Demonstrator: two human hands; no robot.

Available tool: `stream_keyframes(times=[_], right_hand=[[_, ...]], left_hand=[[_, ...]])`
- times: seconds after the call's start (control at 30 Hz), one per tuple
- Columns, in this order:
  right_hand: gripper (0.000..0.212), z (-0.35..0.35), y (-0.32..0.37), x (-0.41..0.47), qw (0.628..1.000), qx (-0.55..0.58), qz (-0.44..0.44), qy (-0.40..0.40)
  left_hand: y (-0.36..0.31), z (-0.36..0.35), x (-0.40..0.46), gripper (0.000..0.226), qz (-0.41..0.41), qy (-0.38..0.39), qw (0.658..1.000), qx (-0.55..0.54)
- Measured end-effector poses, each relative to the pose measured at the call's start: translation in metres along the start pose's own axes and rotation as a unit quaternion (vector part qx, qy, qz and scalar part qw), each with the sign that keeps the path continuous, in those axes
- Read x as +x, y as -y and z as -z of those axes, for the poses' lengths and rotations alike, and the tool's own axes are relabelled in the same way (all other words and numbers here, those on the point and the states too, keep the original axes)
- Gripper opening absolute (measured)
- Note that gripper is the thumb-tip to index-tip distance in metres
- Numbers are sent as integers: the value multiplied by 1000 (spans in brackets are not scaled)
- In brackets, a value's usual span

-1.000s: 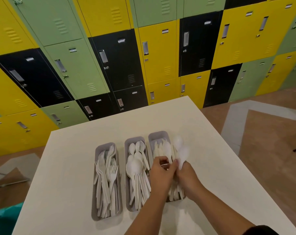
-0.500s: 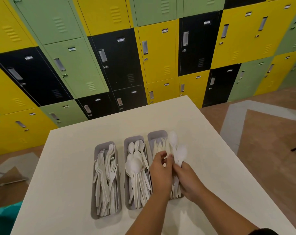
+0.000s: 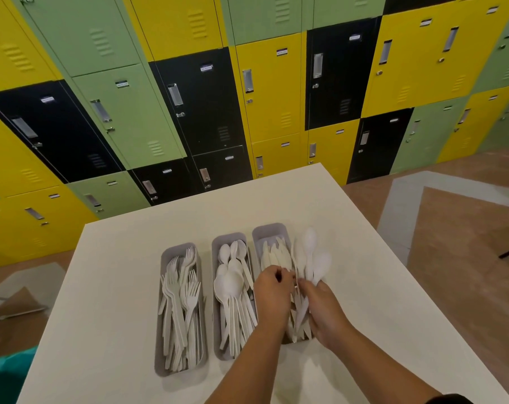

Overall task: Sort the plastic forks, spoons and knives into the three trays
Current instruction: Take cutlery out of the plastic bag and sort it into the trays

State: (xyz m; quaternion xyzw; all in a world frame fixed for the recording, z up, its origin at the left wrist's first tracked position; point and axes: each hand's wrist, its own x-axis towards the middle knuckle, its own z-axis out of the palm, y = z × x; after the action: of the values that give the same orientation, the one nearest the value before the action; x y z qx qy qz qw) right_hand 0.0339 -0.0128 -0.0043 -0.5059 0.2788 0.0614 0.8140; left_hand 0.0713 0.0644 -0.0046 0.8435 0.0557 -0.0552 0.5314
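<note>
Three grey trays stand side by side on the white table (image 3: 116, 287). The left tray (image 3: 171, 252) holds white forks (image 3: 183, 290). The middle tray (image 3: 218, 243) holds spoons (image 3: 231, 284). The right tray (image 3: 269, 230) holds knives (image 3: 273, 255). My right hand (image 3: 323, 310) grips a bunch of white spoons (image 3: 313, 258) fanned out over the right tray's right edge. My left hand (image 3: 272, 293) hovers over the right tray with fingers curled, pinching at the cutlery beside the bunch; what it holds is hidden.
Yellow, green and black lockers (image 3: 247, 83) fill the wall behind the table. Brown floor (image 3: 451, 258) lies to the right. A teal object (image 3: 5, 374) sits at the lower left corner.
Both hands stayed over the right tray. The spoon bunch in my right hand shifted slightly right and spread, and my left hand drew a little away from it.
</note>
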Motion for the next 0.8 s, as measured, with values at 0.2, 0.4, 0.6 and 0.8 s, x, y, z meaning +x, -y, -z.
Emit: stream_keyframes(times=[0.2, 0.4, 0.6, 0.8], right_hand=[[23, 9, 2, 5, 999, -22, 21, -37], [25, 6, 3, -2, 996, -52, 67, 21], [17, -7, 1, -18, 994, -51, 70, 59], [24, -20, -11, -29, 995, -42, 28, 83]], left_hand=[[-6, 10, 9, 21, -17, -24, 999, 16], [-9, 9, -5, 34, -13, 105, 994, -3], [-7, 34, -14, 32, 14, 108, 991, -74], [-9, 63, -29, 27, 110, 142, 957, -227]])
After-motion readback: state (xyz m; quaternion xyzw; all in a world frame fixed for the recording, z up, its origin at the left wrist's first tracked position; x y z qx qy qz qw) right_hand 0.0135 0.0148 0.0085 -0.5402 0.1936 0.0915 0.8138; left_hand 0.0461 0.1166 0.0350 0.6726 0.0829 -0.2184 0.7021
